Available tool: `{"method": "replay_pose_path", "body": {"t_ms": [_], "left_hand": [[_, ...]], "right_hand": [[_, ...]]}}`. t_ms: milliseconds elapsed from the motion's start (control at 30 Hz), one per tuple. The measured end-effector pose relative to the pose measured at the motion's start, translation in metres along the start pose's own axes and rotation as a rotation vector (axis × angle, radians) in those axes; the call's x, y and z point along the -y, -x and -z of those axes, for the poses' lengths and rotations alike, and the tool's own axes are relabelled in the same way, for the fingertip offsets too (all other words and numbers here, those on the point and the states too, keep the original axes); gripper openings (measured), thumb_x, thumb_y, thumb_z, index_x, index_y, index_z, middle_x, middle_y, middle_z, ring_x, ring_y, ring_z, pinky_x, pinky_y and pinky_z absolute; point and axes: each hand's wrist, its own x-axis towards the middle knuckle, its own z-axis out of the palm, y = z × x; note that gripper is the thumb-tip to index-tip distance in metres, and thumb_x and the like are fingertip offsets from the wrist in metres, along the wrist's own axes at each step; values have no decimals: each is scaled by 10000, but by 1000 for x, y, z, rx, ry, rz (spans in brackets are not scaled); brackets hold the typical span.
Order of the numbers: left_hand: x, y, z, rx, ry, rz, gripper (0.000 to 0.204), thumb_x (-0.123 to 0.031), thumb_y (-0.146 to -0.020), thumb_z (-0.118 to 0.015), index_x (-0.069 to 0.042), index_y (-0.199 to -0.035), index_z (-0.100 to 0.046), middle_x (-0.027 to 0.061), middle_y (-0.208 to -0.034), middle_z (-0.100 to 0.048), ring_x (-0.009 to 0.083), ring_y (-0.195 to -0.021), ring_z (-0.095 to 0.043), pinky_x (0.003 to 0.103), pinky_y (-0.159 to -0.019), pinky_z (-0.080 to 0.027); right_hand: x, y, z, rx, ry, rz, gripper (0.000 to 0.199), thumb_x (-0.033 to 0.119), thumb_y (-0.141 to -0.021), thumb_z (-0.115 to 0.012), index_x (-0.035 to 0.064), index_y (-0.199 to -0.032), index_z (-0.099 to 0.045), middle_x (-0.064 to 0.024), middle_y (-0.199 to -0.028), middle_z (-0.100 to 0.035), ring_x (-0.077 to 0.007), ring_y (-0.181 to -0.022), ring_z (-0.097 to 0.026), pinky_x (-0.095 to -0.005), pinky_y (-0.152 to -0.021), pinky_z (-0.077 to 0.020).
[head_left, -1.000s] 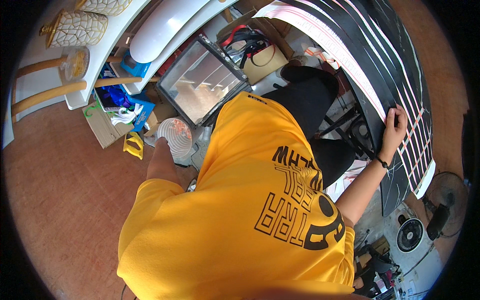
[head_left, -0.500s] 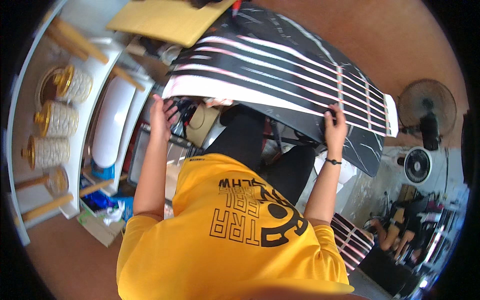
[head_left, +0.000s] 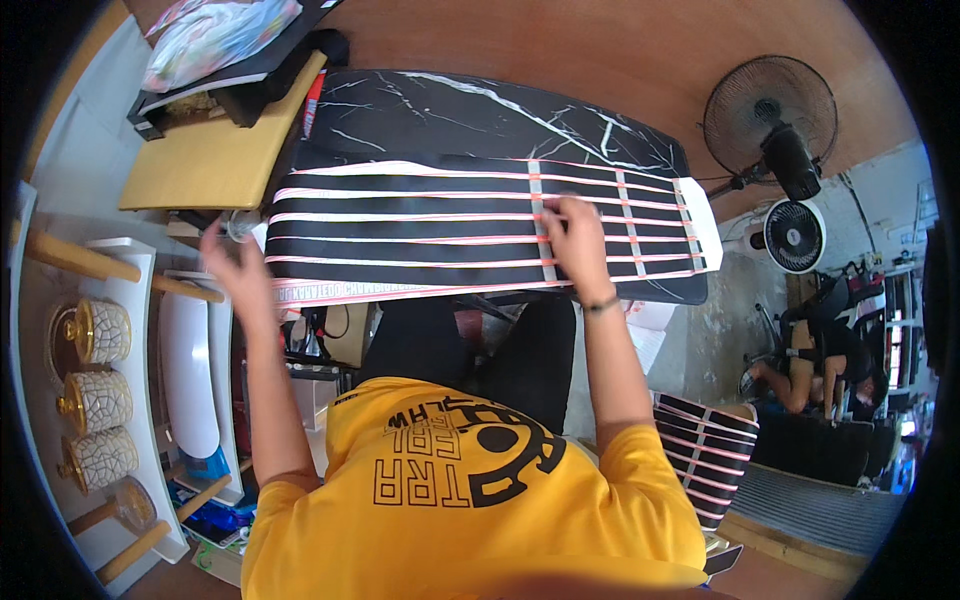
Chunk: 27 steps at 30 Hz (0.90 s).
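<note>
Head view: we see the black sheet crossed by pink and white strips (head_left: pixel 440 235) lying flat on the black marble-patterned tabletop (head_left: pixel 470 115), in front of our knees. Our right hand (head_left: pixel 572 240) presses down on the sheet near its right third, fingers spread and flat, gripping nothing. Our left hand (head_left: pixel 235 265) hovers just off the sheet's left edge, fingers loosely open, nothing in it; contact with the sheet we cannot tell. A yellow wooden board (head_left: pixel 205 165) sits left of the tabletop. A black standing fan (head_left: pixel 770 115) stands to the right.
</note>
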Motion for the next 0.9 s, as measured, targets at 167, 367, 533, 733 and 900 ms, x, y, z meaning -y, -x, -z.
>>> {"method": "replay_pose_path", "body": {"t_ms": [167,367,533,733,900], "left_hand": [[-146,44,-124,837,81,-451,560,-334,-924,-642,-58,-1395,-518,166,-1544,-385,361,-1449,-323,548,-1162,-266],[-195,70,-213,1017,-79,-481,668,-449,-962,-564,-68,-1489,-410,142,-1607,-298,357,-1506,-212,610,-1188,-144],[-191,83,-229,984,-148,-447,687,-499,-960,-544,-63,-1478,-430,143,-1590,-327,344,-1499,-236,611,-1190,-130],[-192,83,-227,962,-124,-438,704,-504,-943,-561,-63,-1476,-430,142,-1584,-332,341,-1496,-243,610,-1190,-132],[-202,64,-237,1002,-97,-378,639,-427,-861,-684,-56,-1364,-554,154,-1490,-458,352,-1405,-385,581,-1086,-285]], "right_hand": [[-57,-66,-28,100,-72,-22,244,153,-823,-736,37,-1037,-719,-144,-1085,-682,-363,-1022,-611,-440,-921,-479],[-75,-95,-34,294,37,-30,296,227,-743,-841,79,-940,-677,-120,-1025,-641,-312,-1023,-584,-411,-899,-463],[-74,-117,-30,446,127,-52,345,280,-691,-879,71,-884,-682,-119,-979,-638,-318,-1009,-586,-417,-881,-469],[-41,-110,-34,336,277,-288,326,253,-660,-884,78,-837,-672,-148,-906,-714,-342,-936,-674,-413,-831,-529],[-34,-79,-58,33,118,-384,393,269,-694,-872,35,-914,-646,-195,-889,-689,-385,-883,-666,-461,-801,-513]]}}
